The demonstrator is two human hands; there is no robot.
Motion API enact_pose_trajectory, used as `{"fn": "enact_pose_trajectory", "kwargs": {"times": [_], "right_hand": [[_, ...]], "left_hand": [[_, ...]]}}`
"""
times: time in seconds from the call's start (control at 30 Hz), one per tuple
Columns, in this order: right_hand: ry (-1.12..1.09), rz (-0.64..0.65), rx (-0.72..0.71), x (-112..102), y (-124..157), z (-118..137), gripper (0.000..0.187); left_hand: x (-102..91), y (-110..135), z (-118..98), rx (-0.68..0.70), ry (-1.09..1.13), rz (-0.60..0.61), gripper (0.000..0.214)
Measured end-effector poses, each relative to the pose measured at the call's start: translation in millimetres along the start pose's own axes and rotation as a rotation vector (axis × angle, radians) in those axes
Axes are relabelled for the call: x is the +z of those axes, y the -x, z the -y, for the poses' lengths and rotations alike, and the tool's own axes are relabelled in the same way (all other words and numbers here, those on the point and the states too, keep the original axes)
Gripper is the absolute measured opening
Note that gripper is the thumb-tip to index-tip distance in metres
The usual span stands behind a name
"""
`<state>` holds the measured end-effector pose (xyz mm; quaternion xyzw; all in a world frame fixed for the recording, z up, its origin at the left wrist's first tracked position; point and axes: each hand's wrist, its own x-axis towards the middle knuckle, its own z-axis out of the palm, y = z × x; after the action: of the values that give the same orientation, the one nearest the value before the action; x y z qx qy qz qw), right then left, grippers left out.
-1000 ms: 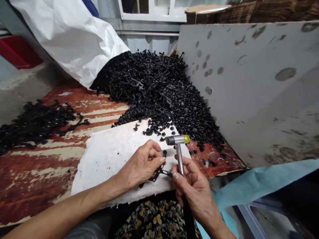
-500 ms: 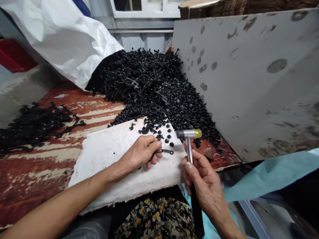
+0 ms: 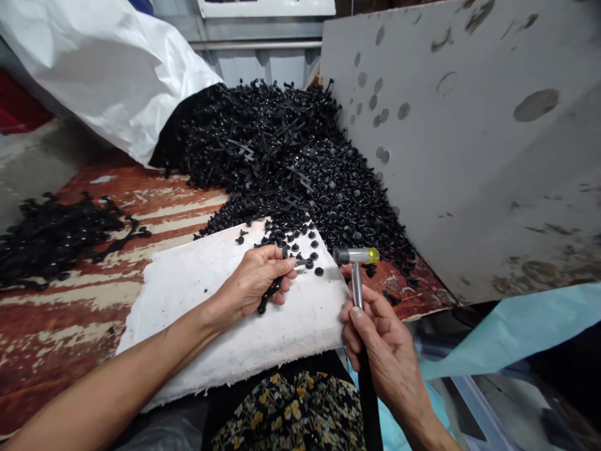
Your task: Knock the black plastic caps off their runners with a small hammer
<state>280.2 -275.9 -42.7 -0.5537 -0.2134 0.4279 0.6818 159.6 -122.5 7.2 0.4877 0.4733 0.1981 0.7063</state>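
Observation:
My left hand (image 3: 265, 275) is closed on a black plastic strip (image 3: 269, 295), one end of which hangs below the fingers. Its other end reaches right, up against a short row of small black round studs (image 3: 314, 244); whether it sits over one of them I cannot tell. Under the hand lies a white cloth-covered pad (image 3: 188, 300). On the right, my right hand (image 3: 380, 338) grips a small mallet (image 3: 357, 255) by its dark handle. The mallet's metal head has a black face and a yellow face and is held up near the pad's right edge.
Beyond the pad rises a large heap of black strips and studs (image 3: 282, 144). A smaller pile of black strips (image 3: 56, 238) lies left on the worn red tabletop (image 3: 84, 307). A white sack (image 3: 122, 69) stands behind, and a grey board (image 3: 451, 156) walls the right side.
My left hand has shifted the strip, so its far end now meets the studs rather than lying over bare cloth. The mallet stays raised in my right hand. The view has tilted down slightly.

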Motion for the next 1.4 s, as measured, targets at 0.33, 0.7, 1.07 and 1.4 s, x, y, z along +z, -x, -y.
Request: {"fn": "enact_pose_trajectory", "kwargs": {"times": [0.33,0.7,1.07,1.4], "right_hand": [[-0.007,-0.012,0.014,1.4,0.5,3.7,0.038],[-0.003,0.003,0.033,-1.2,0.3,1.7,0.039],[0.011,-0.009,0.042,0.7,0.1,4.0,0.037],[0.026,-0.011,0.049,-0.9,0.6,1.7,0.037]], "left_hand": [[6.0,-5.6,0.4,-0.023,-0.01,-0.02,0.026],[4.9,-9.3,3.0,-0.031,-0.01,-0.03,0.025],[3.0,-9.4,3.1,-0.021,0.018,-0.009,0.024],[3.0,-9.2,4.9,0.0,0.02,0.017,0.022]]}}
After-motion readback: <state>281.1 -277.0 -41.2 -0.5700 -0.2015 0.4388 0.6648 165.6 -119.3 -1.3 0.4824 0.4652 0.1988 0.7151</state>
